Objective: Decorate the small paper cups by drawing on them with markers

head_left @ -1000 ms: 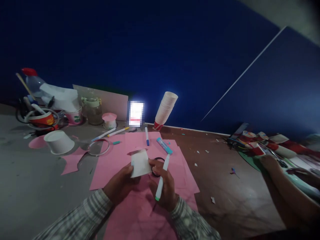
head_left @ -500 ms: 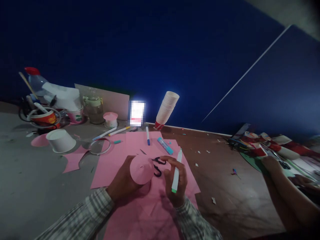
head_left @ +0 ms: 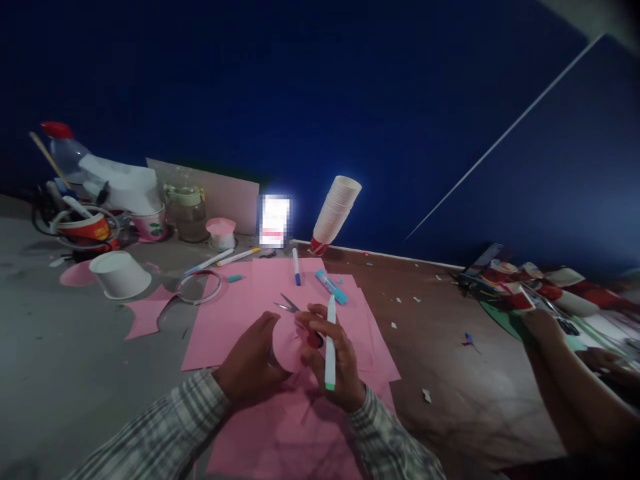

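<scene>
My left hand (head_left: 253,357) is closed around the side of a round piece with a pink paper disc (head_left: 286,350) on its face. What lies under the disc is mostly hidden by my fingers. In my right hand (head_left: 343,360) a white marker (head_left: 331,350) with a green end slants between the fingers. That hand's fingertips reach the right side of the disc and seem to touch it. Behind both hands, scissors (head_left: 287,305) lie with blades apart on pink paper sheets (head_left: 230,333), their handles partly covered by my right hand.
A blue glue stick (head_left: 331,287) and a blue-capped marker (head_left: 297,267) lie on the sheets. Stacked paper cups (head_left: 336,215) lean at the back. Leftward are a white cup (head_left: 120,275), tape ring (head_left: 199,287) and jar (head_left: 186,212). Another person's arm (head_left: 565,373) extends at right.
My right hand has moved left to the pink disc, carrying the marker. The disc has shifted slightly right, and more of the scissor blades shows. The view has tilted a little.
</scene>
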`<control>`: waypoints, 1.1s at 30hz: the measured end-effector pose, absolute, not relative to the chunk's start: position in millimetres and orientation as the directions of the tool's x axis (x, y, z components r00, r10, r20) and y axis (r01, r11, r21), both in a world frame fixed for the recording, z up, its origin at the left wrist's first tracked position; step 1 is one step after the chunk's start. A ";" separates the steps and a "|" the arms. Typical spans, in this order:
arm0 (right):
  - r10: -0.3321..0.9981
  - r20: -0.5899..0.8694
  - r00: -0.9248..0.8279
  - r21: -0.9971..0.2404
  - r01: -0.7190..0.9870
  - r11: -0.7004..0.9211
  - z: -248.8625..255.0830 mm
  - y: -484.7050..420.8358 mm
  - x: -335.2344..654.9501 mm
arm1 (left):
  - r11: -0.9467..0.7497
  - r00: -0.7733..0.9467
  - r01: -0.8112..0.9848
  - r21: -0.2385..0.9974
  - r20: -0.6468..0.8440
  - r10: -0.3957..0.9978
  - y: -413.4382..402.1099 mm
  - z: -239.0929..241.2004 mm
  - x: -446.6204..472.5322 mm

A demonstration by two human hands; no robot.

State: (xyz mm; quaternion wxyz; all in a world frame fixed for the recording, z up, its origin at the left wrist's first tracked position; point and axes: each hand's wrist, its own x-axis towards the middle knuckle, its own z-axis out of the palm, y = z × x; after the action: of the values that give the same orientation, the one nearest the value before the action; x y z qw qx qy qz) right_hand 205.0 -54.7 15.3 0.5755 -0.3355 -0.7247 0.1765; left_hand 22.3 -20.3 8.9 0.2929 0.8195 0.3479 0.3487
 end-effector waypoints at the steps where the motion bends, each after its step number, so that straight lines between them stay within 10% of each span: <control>1: 0.703 0.702 -0.114 -0.658 0.273 0.701 15.4 -54.5 205.0 | -0.582 0.530 0.360 0.729 0.354 0.771 -21.3 10.2 23.1; 33: 0.769 0.634 -0.082 -0.763 0.092 0.640 16.8 -53.6 207.2 | -0.493 0.593 0.357 0.794 0.215 0.776 -26.2 11.4 25.2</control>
State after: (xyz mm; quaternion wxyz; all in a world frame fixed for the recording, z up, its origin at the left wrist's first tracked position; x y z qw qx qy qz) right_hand 207.2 -53.6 16.8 0.5987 -0.3169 -0.6793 0.2823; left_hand 25.2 -26.2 11.4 0.3643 0.8147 0.3476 0.2877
